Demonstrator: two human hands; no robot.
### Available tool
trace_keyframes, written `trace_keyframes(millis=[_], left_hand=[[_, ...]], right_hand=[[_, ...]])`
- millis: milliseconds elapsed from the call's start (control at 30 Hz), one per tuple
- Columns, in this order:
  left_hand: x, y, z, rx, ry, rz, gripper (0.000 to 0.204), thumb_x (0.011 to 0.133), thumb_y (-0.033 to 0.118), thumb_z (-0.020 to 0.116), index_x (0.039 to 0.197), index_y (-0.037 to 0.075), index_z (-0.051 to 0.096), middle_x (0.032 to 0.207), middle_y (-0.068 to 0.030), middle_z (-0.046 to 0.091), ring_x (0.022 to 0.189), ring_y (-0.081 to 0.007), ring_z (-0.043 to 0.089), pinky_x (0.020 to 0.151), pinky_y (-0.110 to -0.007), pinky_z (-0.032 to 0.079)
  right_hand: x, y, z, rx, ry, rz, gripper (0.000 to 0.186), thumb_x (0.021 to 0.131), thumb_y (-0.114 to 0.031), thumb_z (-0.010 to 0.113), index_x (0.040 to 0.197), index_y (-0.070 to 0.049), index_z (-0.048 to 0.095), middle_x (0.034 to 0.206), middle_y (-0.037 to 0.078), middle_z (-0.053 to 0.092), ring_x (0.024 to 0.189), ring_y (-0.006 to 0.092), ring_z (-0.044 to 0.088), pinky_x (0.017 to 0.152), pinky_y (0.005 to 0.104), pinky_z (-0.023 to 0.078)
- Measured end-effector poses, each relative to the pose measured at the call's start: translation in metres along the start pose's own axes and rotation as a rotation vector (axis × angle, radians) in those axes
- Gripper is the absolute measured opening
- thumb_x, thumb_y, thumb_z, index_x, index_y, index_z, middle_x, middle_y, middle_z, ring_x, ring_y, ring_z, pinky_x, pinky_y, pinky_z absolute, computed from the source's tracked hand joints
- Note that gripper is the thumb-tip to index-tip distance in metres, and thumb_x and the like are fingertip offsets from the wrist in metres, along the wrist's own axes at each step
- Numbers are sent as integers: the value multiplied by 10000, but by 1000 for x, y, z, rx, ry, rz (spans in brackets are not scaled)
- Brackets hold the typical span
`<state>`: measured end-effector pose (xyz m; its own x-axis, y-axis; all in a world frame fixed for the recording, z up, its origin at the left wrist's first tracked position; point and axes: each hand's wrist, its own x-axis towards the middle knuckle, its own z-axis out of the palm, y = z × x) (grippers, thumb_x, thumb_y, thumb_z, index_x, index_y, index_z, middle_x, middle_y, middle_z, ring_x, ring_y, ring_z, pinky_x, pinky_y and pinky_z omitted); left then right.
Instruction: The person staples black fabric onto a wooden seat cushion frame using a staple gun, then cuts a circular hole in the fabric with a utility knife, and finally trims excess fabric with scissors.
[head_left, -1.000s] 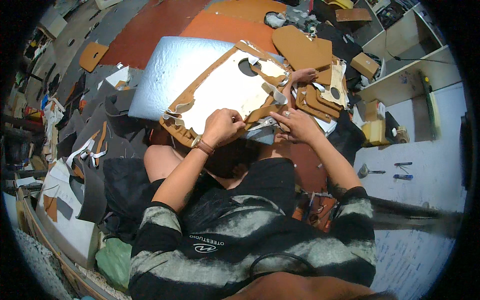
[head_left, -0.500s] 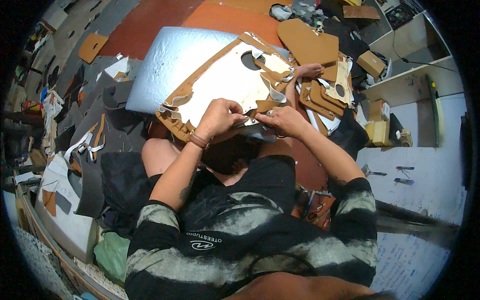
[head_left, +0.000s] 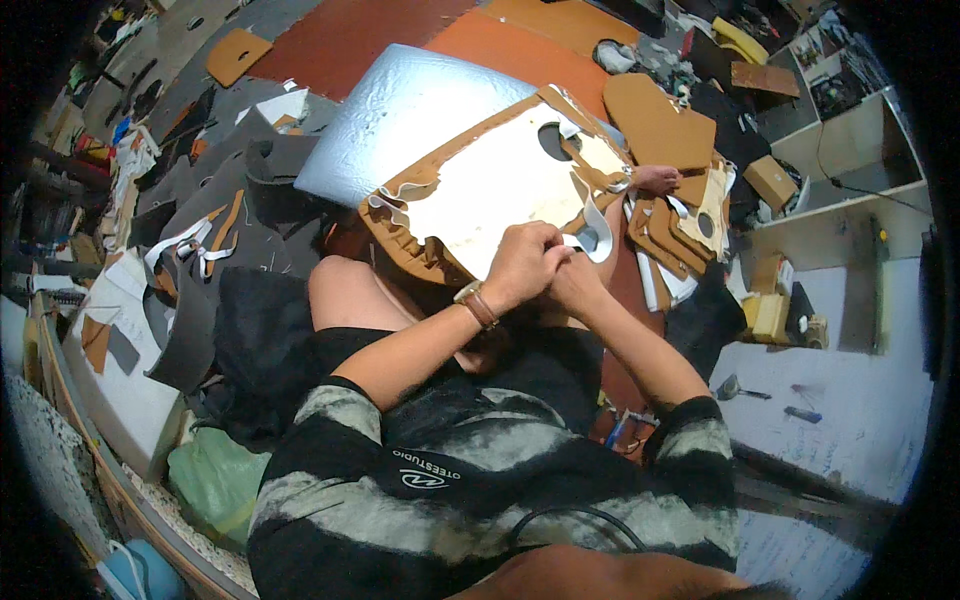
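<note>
Across my lap lies a stiff panel (head_left: 490, 190), white on its upturned side, with a tan cover (head_left: 425, 255) folded and gathered around its edges. It has an oval hole near its far right end. At the panel's near right edge my left hand (head_left: 525, 262), with a watch and brown bracelet on its wrist, is closed, fingers curled. My right hand (head_left: 578, 282) presses against it, also closed. Whatever the fingertips pinch is hidden between the hands. Just beyond them a loose white-backed flap (head_left: 597, 232) of the cover curls up.
A silvery padded slab (head_left: 400, 110) lies under the panel's far side. Tan cut pieces (head_left: 660, 120) are stacked at the right, near my bare foot (head_left: 656, 180). Grey foam sheets (head_left: 260, 195) and scraps lie left. A white board (head_left: 810, 390) with small tools is at the right.
My hands have come together at the panel's edge, the left moving right and the right moving left. The whole view has shifted, so the scene sits lower and further right.
</note>
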<state>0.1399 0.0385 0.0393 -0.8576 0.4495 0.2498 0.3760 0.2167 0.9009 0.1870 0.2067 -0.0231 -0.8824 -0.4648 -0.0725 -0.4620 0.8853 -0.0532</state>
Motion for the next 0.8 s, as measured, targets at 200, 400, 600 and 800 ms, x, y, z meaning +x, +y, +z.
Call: trace_keyframes(millis=[200, 400, 600, 800], left_hand=[[-9, 18, 1, -43, 33, 38, 179, 851, 131, 782, 849, -33, 712, 860, -220, 698, 795, -407, 688, 751, -469, 544], [-21, 31, 8, -186, 35, 16, 182, 870, 150, 776, 837, -15, 706, 821, -187, 685, 775, -384, 666, 742, -447, 525], [-32, 57, 21, -162, 1, 227, 193, 852, 160, 789, 856, -1, 681, 849, -187, 669, 836, -409, 667, 757, -480, 524], [-19, 54, -12, -162, -110, 248, 228, 874, 219, 811, 914, 7, 738, 881, -162, 735, 814, -337, 714, 742, -402, 561]], right_hand=[[-2, -25, -22, -85, 308, -133, 398, 853, -255, 681, 1192, -46, 675, 1135, 198, 704, 1074, 342, 684, 879, 487, 568], [11, -56, -19, -58, 247, -74, 458, 869, -266, 693, 1290, -95, 629, 1083, 180, 704, 1028, 339, 688, 859, 478, 567], [-30, -58, -20, -30, 171, 0, 534, 885, -276, 704, 1387, -143, 582, 1030, 161, 705, 981, 335, 691, 839, 469, 567], [-39, -66, -13, -26, 160, 59, 619, 901, -287, 716, 1485, -192, 536, 978, 143, 705, 934, 331, 695, 818, 459, 566]])
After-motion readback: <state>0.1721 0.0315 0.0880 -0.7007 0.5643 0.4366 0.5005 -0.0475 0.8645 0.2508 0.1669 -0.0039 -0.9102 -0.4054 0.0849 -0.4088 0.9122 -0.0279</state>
